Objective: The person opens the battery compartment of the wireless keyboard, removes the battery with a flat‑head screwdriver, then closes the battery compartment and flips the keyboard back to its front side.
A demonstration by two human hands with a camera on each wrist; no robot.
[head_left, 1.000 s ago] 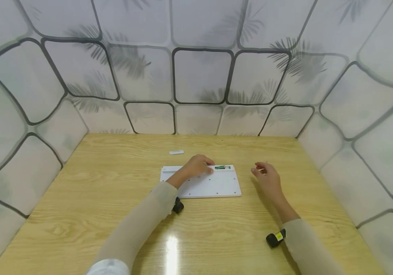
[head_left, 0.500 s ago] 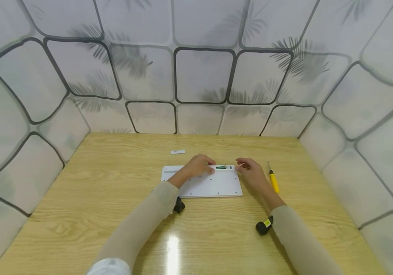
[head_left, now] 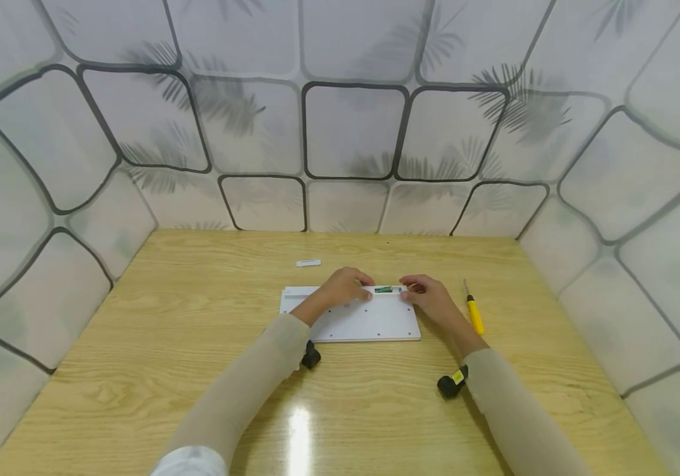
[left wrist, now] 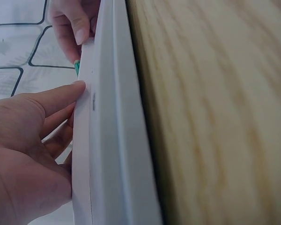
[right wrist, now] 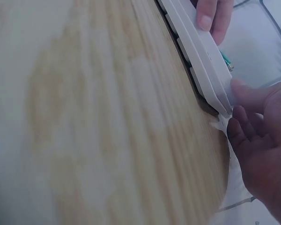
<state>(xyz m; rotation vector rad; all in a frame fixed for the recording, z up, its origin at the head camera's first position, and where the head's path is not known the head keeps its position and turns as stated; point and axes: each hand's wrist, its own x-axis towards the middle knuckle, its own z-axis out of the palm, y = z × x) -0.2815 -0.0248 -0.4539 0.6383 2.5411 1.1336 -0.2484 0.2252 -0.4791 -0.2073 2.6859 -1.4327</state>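
A white keyboard (head_left: 370,324) lies face down on the table, its underside up. In its far edge is an uncovered battery slot, where a green battery (head_left: 383,289) shows. My left hand (head_left: 340,287) grips that edge just left of the slot, thumb on the underside and fingers behind. At the slot's right end my right hand (head_left: 429,297) pinches the edge between thumb and fingers. In the left wrist view the green battery (left wrist: 77,66) peeks over the edge between both hands. The right wrist view shows my right thumb (right wrist: 248,93) near the keyboard's corner.
A small white battery cover (head_left: 308,263) lies behind the keyboard to the left. To the right of my right hand is a yellow-handled screwdriver (head_left: 474,316). Patterned panels (head_left: 352,132) enclose the wooden table (head_left: 197,370) at the back and sides.
My right hand has moved left from beside the screwdriver to the keyboard's right end and now pinches its edge, leaving the screwdriver in sight on the table. My left hand stays put.
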